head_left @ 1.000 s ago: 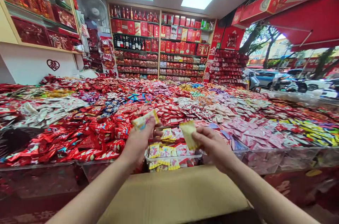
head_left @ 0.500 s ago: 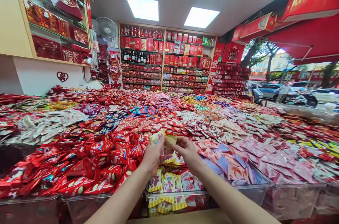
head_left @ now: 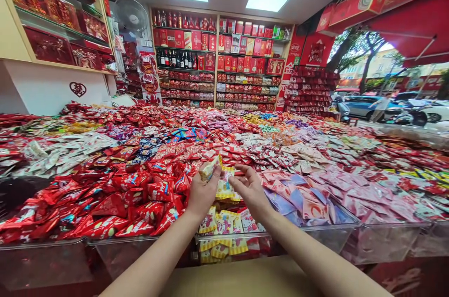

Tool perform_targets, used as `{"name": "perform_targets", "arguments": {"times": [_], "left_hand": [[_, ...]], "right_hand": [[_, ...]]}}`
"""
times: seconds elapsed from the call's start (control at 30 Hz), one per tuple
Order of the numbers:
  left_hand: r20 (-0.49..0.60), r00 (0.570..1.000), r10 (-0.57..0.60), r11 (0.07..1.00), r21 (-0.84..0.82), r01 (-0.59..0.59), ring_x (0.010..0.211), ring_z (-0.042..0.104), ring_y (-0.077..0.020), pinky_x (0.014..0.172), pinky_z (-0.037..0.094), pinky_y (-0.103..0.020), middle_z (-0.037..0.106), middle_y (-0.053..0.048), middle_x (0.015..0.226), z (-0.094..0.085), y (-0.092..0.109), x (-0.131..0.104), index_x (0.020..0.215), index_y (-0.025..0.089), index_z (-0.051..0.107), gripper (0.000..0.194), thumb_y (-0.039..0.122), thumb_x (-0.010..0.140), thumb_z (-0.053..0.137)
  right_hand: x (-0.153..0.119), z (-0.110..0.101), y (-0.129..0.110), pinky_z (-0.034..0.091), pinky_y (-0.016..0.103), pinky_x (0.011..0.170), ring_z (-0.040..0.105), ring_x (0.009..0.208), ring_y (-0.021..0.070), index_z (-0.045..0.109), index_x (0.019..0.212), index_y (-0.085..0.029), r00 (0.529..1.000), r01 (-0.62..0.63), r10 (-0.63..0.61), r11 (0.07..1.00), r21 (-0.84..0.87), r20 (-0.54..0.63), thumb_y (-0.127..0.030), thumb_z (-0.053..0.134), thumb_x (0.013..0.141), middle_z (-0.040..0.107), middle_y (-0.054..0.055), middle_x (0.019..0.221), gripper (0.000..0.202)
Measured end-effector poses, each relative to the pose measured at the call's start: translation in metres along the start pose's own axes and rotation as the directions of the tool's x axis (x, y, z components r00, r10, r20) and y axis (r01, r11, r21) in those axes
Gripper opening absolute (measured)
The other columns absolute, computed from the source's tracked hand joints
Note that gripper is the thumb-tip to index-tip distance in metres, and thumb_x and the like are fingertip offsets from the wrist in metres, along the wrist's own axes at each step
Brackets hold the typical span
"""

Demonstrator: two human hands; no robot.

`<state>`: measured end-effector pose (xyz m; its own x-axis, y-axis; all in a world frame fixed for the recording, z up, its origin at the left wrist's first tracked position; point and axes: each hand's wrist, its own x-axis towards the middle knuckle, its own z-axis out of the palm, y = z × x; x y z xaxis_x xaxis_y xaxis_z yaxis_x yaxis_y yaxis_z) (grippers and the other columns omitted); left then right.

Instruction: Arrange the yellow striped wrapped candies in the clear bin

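Note:
My left hand is closed on a yellow-and-white snack packet, pinched under the thumb and held tilted above the bins. My right hand is just to the right, with thumb and fingers apart. A second yellow-and-white packet with a cartoon print shows between the two hands, close to the right fingertips; whether they touch it I cannot tell. Beneath both hands, a clear plastic bin holds similar yellow packets and some pink-and-white ones. The left fingertips are partly hidden behind the packet.
Red wrapped sweets are heaped to the left, and pink packets to the right. A brown cardboard surface lies in front of me. Shelves of red boxes and bottles line the back wall. Vehicles stand outside at right.
The view has tilted downward. My right thumb and fingers have spread from the packet they pinched, and a packet's printed face now shows between my hands. My left hand still holds its packet.

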<state>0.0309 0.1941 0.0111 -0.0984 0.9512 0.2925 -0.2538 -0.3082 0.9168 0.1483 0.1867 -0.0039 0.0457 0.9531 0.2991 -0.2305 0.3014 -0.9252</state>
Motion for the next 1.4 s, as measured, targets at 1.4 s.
{"name": "perform_targets", "arguments": {"times": [1.4], "left_hand": [[0.196,0.954,-0.227,0.967,0.162,0.197,0.039,0.043,-0.0054,0.038,0.033,-0.017,0.055,0.007,0.051,0.003,0.007,-0.007,0.073,0.017,0.058,0.022,0.022,0.055,0.071]], "right_hand": [[0.005,-0.010,0.003,0.041,0.024,0.058,0.050,0.063,0.0113,0.051,0.071,-0.019,0.997,0.068,-0.066,0.995,-0.074,0.027,-0.035,0.065,0.064,0.055,-0.001,0.068,0.023]]}}
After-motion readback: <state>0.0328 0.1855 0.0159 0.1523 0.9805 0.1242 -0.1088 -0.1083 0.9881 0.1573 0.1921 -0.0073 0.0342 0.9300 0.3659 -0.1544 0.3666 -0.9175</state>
